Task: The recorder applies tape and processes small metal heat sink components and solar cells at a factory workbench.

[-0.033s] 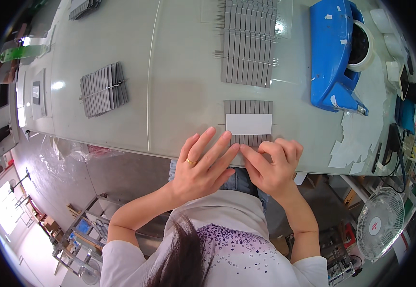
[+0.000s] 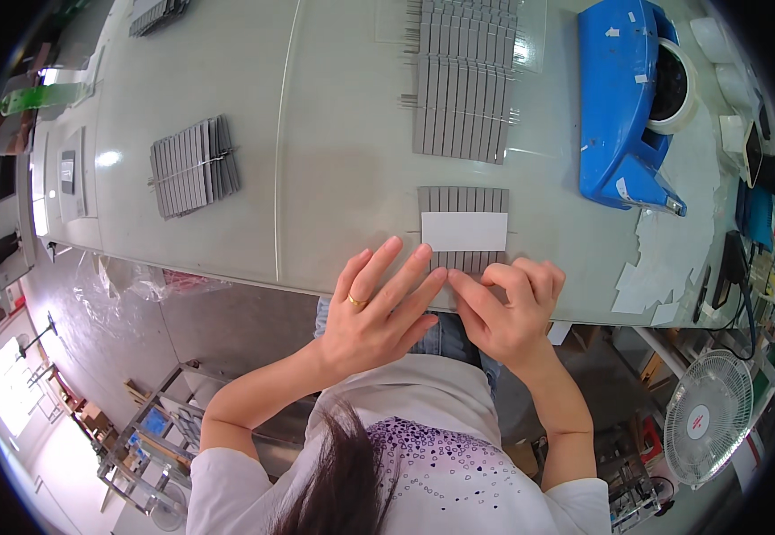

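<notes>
Close to the table's front edge lies a small panel of parallel grey strips [image 2: 463, 198], with thin wire ends sticking out at its sides. A blank white rectangular label [image 2: 464, 232] lies across the panel's middle. My left hand [image 2: 374, 308], with a ring on one finger, is open, its fingers spread at the panel's lower left corner. My right hand [image 2: 512, 308] is closed, fingers curled and tips at the panel's lower edge. Both index fingertips almost meet there. Whether the right fingertips pinch anything is hidden.
Beyond the panel lies a long stack of similar grey strip panels [image 2: 463, 107]. More bundles [image 2: 193, 168] lie at the left. A blue tape dispenser [image 2: 618, 107] with a white roll stands at the right, beside white paper scraps [image 2: 664, 259]. A fan [image 2: 709, 417] stands below right.
</notes>
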Action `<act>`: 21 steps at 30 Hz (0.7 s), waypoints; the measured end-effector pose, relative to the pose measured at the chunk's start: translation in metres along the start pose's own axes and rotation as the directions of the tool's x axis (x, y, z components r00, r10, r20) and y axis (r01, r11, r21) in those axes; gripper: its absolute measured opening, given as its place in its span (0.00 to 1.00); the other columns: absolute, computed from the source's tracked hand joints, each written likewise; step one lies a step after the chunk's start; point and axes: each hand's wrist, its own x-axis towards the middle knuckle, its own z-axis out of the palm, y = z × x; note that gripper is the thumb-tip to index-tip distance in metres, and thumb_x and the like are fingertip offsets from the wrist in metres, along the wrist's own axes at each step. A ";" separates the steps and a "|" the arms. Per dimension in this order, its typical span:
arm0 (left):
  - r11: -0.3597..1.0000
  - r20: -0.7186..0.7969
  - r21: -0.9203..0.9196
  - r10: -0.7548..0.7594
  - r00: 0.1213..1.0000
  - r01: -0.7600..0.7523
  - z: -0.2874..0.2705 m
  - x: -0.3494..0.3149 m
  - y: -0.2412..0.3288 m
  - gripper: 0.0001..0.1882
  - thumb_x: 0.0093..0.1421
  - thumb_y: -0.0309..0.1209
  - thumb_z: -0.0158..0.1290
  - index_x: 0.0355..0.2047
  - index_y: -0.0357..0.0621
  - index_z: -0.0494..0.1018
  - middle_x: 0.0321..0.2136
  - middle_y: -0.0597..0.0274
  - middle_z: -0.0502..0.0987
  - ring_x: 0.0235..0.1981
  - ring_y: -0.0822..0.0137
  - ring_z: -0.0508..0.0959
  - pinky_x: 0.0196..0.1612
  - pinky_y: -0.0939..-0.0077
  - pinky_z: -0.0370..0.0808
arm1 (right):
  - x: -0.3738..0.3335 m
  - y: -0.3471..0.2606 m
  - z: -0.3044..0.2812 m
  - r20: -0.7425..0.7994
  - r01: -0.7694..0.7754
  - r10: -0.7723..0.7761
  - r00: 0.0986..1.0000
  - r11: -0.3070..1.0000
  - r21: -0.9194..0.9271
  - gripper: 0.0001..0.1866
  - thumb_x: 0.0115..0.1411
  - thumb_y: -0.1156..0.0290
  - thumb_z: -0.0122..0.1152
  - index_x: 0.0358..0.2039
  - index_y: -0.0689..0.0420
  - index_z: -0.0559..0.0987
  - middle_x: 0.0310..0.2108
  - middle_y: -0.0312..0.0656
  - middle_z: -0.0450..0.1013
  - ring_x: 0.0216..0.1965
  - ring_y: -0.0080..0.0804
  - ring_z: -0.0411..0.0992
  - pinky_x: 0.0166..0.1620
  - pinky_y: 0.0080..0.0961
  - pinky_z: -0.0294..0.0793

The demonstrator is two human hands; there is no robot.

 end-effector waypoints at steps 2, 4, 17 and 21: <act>1.000 0.000 0.000 0.005 1.000 -0.005 0.000 -0.001 -0.001 0.22 0.60 0.44 0.55 0.53 0.55 0.77 0.62 0.55 0.66 0.64 0.48 0.61 0.62 0.52 0.61 | 0.000 -0.001 0.000 -0.002 0.001 -0.001 1.000 1.000 -0.005 0.17 0.41 0.71 0.73 0.35 0.43 0.85 0.30 0.28 0.63 0.35 0.31 0.61 0.41 0.33 0.57; 1.000 -0.026 0.015 0.013 1.000 -0.013 -0.001 -0.003 -0.001 0.21 0.60 0.44 0.54 0.53 0.56 0.77 0.61 0.55 0.66 0.64 0.49 0.61 0.62 0.52 0.61 | 0.001 -0.002 -0.001 -0.007 0.007 -0.007 1.000 1.000 0.005 0.17 0.40 0.71 0.73 0.35 0.42 0.86 0.30 0.28 0.63 0.35 0.31 0.61 0.41 0.32 0.57; 0.999 -0.029 -0.012 -0.040 0.999 0.040 -0.003 -0.004 -0.004 0.27 0.54 0.42 0.60 0.55 0.58 0.75 0.61 0.64 0.68 0.63 0.56 0.63 0.62 0.56 0.62 | 0.003 -0.003 0.002 0.007 0.020 -0.020 1.000 1.000 -0.002 0.17 0.40 0.71 0.72 0.34 0.42 0.86 0.31 0.28 0.63 0.35 0.31 0.61 0.41 0.32 0.56; 0.999 -0.043 -0.009 -0.035 0.998 0.034 -0.004 -0.007 -0.006 0.26 0.54 0.43 0.60 0.55 0.59 0.75 0.61 0.65 0.68 0.63 0.56 0.63 0.62 0.56 0.61 | 0.005 -0.006 0.000 0.012 0.025 -0.025 1.000 1.000 0.002 0.17 0.40 0.70 0.72 0.35 0.42 0.86 0.31 0.28 0.64 0.35 0.31 0.61 0.41 0.32 0.56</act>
